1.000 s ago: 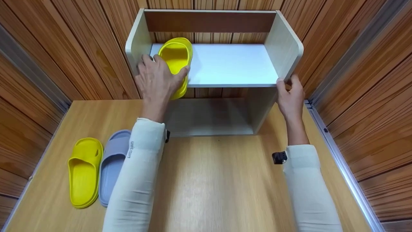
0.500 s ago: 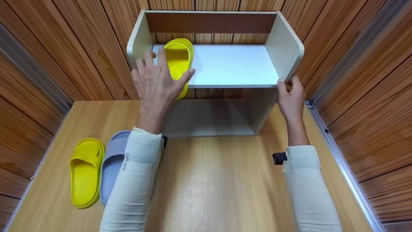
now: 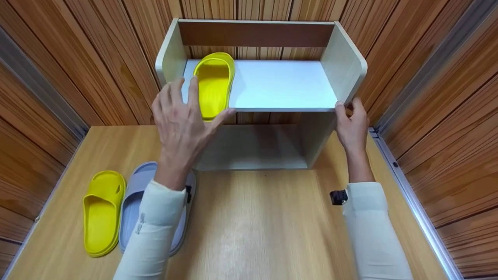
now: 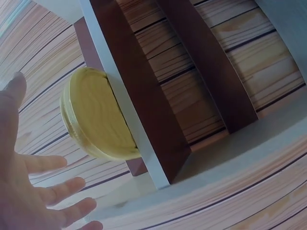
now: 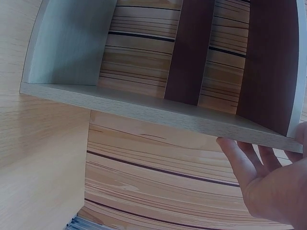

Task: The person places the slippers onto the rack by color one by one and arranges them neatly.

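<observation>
A yellow slipper lies on the white upper board of a small shelf unit, near its left side panel, toe to the back. Its heel juts over the board's front edge, as the left wrist view also shows. Just left of and in front of this slipper is my left hand, fingers spread and holding nothing; in the left wrist view the hand is apart from the slipper. My right hand grips the shelf's right side panel at the front corner of the board, fingers along the panel's outer face.
Another yellow slipper rests on the wooden floor at the left. Beside it are grey slippers, partly hidden behind my left forearm. The unit's lower level stands beneath. Wood-panelled walls enclose the back and sides.
My left hand has let go of the yellow slipper and drawn back toward me and left, fingers opening. The slipper stays on the board. My right hand keeps its grip on the panel.
</observation>
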Motion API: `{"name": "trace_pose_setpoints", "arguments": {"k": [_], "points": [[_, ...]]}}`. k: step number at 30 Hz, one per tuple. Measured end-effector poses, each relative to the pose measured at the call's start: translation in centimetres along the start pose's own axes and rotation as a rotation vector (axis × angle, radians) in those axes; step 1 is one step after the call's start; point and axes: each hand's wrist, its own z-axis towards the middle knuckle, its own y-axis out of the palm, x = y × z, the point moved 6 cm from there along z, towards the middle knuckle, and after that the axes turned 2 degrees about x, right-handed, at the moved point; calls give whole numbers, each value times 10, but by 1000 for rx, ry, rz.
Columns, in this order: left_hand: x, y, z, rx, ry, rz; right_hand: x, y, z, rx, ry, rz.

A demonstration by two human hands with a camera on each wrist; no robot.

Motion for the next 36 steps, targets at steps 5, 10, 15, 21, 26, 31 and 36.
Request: {"name": "trace_pose_setpoints", "arguments": {"k": [5, 10, 15, 21, 26, 31, 36], "points": [[-10, -5, -22, -26, 11, -21, 7, -2, -10, -8, 32, -7], [-28, -9, -42, -34, -13, -16, 10, -2, -13, -16, 52, -1], [-48, -13, -54, -13, -28, -6, 4, 0, -6, -15, 27, 9], [-65, -15, -65, -44, -36, 25, 1, 3, -2, -21, 21, 24], [-74, -18, -73, -63, -37, 36, 3, 3, -1, -22, 38, 38], [-85, -17, -83, -115, -53, 51, 4, 2, 0, -27, 49, 62], [-106, -14, -99, -198, -116, 73, 3, 1, 1, -27, 48, 67]]}}
